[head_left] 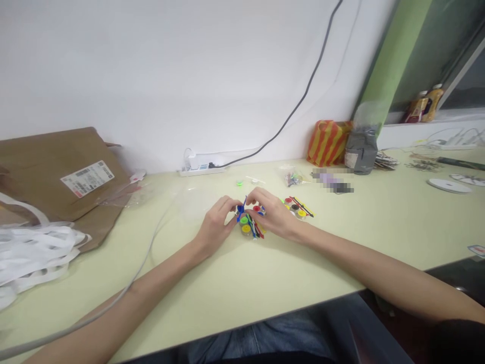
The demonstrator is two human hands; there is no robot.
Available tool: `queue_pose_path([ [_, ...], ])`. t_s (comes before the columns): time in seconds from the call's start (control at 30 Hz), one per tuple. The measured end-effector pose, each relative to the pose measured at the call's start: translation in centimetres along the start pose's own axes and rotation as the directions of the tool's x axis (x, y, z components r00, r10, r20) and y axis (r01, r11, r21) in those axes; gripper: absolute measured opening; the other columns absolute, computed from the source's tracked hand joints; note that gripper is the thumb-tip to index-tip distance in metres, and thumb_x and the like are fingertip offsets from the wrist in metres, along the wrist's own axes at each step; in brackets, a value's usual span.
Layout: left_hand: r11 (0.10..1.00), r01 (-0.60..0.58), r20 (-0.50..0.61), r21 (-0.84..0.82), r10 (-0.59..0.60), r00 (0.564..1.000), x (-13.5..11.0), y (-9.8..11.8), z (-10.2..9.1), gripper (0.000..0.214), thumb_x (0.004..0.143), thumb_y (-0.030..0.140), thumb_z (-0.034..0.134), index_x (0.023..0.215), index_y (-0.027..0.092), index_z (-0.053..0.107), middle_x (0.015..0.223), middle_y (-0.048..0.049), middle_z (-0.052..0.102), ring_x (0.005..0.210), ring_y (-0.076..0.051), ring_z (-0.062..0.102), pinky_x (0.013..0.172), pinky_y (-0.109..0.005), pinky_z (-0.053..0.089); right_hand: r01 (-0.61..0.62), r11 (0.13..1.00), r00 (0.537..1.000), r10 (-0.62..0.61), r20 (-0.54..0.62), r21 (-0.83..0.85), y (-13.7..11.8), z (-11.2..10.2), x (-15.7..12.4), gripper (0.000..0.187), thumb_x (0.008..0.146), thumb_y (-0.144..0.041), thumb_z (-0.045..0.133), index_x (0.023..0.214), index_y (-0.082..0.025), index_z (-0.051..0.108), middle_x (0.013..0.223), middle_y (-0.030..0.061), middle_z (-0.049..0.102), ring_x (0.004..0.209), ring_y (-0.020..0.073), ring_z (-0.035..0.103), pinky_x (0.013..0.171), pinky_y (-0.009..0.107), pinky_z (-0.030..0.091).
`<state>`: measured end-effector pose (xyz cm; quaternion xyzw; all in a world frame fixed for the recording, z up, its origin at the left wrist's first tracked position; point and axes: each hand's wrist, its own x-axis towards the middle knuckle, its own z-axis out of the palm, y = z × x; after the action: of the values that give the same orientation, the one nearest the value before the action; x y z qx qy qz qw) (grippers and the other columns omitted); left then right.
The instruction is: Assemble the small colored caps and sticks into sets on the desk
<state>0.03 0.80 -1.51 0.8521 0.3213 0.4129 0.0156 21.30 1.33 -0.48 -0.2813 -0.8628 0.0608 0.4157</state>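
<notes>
My left hand (217, 218) is closed in a pinch around a small blue plastic spinner (241, 208), a round part with a thin arrow across it. From the other side, my right hand (276, 213) pinches at the same spinner, fingertips by the arrow's upper end. Just below the hands lie round pieces with a green top (243, 221) and a yellow top (246, 230). Beside them is a bunch of coloured plastic arrows (258, 230). More round pieces, such as a black-topped one (294, 207), and yellow, red and black arrows (303, 207) lie right of my right hand, which partly hides others.
A power strip (202, 171) with a dark cable stands against the wall. Brown paper packaging (45, 172) and white strapping (34, 253) fill the left side. A grey cable (146, 258) crosses near my left forearm. Back right are a striped bag (328, 143) and a grey bag (361, 151).
</notes>
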Motion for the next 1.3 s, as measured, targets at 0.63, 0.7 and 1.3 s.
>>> queue_pose_path([
  [0.63,0.958,-0.217,-0.028,0.185,0.226,0.974,0.0,0.5,0.0,0.012,0.093,0.019,0.061,0.103,0.019,0.055,0.094,-0.0053,0.06,0.087,-0.018,0.057,0.074,-0.032,0.049,0.056,0.994,0.998,-0.056,0.003,-0.09,-1.5,0.0,0.3,0.008,0.1,-0.022,0.049,0.096,-0.019,0.055,0.086,0.004,0.065,0.082,0.018,0.055,0.077,0.031,0.041],
  [0.7,0.953,-0.224,-0.033,0.206,0.235,0.971,0.1,0.5,0.0,0.015,0.091,0.017,0.061,0.105,0.019,0.055,0.097,-0.0062,0.061,0.089,-0.019,0.058,0.076,-0.033,0.05,0.025,0.997,1.0,-0.024,0.015,-0.077,-1.7,-0.1,0.3,0.005,0.098,-0.02,0.05,0.095,-0.019,0.054,0.085,0.0033,0.064,0.079,0.0173,0.055,0.077,0.031,0.041],
  [1.3,0.933,-0.279,-0.069,0.228,0.301,0.951,0.3,1.5,-0.2,0.015,0.087,0.014,0.058,0.1,0.019,0.052,0.09,-0.0056,0.061,0.08,-0.019,0.058,0.07,-0.032,0.048,-0.318,0.774,0.948,0.261,0.181,0.547,-3.8,-1.2,0.8,0.014,0.092,-0.028,0.056,0.083,-0.018,0.051,0.071,-0.0024,0.057,0.06,0.0095,0.053,0.057,0.022,0.042],
])
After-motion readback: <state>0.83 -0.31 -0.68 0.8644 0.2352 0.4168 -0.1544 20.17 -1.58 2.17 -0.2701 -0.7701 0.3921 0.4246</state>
